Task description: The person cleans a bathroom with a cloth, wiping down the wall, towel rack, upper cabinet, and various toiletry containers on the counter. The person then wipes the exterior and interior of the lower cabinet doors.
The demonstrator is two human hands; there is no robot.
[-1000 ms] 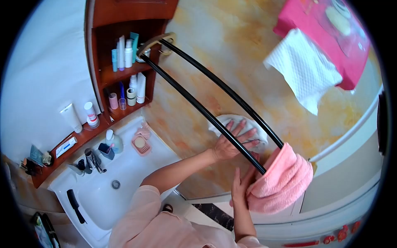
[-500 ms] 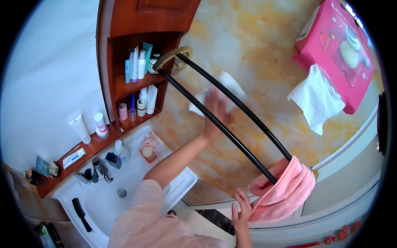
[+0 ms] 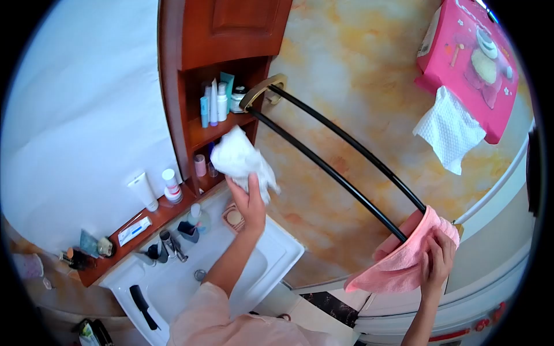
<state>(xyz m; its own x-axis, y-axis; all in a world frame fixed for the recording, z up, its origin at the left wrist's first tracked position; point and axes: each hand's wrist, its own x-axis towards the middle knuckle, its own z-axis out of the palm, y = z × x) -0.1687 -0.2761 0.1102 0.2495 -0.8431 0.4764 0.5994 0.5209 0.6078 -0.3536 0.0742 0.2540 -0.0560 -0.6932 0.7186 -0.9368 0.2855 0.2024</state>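
My left hand (image 3: 249, 206) is closed around a crumpled white tissue (image 3: 242, 158). It is raised in front of the lower shelf, above the back edge of the white sink (image 3: 277, 259). On the right, my right hand (image 3: 440, 259) grips a pink towel (image 3: 398, 271), its fingers curled over the cloth. The towel hangs over the end of a double black towel rail (image 3: 346, 173), which has a gold bracket (image 3: 262, 92) and is fixed to the marbled wall (image 3: 346, 69).
A pink tissue pack (image 3: 479, 69) is at the upper right, with a white sheet (image 3: 453, 130) pulled partly out. Tubes and bottles (image 3: 218, 102) stand on the brown cabinet shelves. A faucet (image 3: 173, 247), a soap dish (image 3: 234, 216) and a black comb (image 3: 141, 305) are on the sink.
My left hand has come away from the wall behind the rail and moved left, carrying the tissue. My right hand has moved up and right and taken hold of the towel.
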